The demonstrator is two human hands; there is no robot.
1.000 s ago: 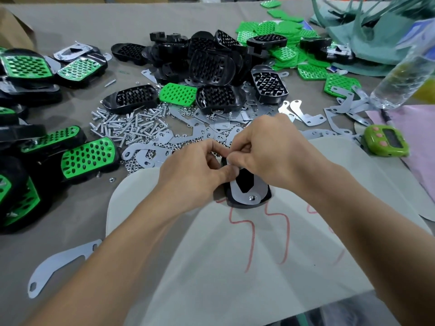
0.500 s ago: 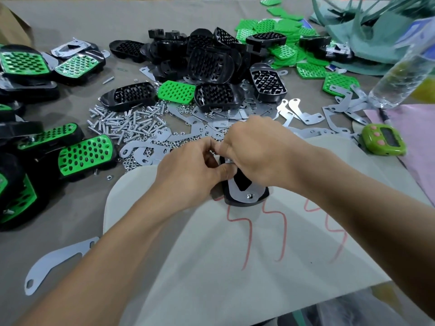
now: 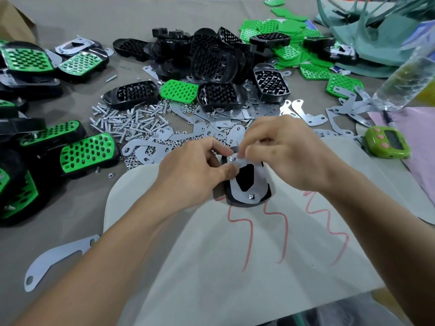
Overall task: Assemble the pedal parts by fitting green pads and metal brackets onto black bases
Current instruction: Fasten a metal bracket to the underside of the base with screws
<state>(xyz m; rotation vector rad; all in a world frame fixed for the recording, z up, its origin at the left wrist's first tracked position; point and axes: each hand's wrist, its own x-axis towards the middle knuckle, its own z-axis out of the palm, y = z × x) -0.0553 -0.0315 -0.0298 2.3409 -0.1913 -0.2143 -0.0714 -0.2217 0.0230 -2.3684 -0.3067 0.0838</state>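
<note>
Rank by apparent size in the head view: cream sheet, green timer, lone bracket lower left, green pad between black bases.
1. cream sheet
2. lone bracket, nearer the camera
3. green timer and green pad: too alike to rank

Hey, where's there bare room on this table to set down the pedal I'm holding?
Free: the cream sheet between the pedal and the near edge, and the grey cloth between the lone bracket and the finished pedals. Crowded: beyond the pedal, where screws, brackets and black bases pile up.
</note>
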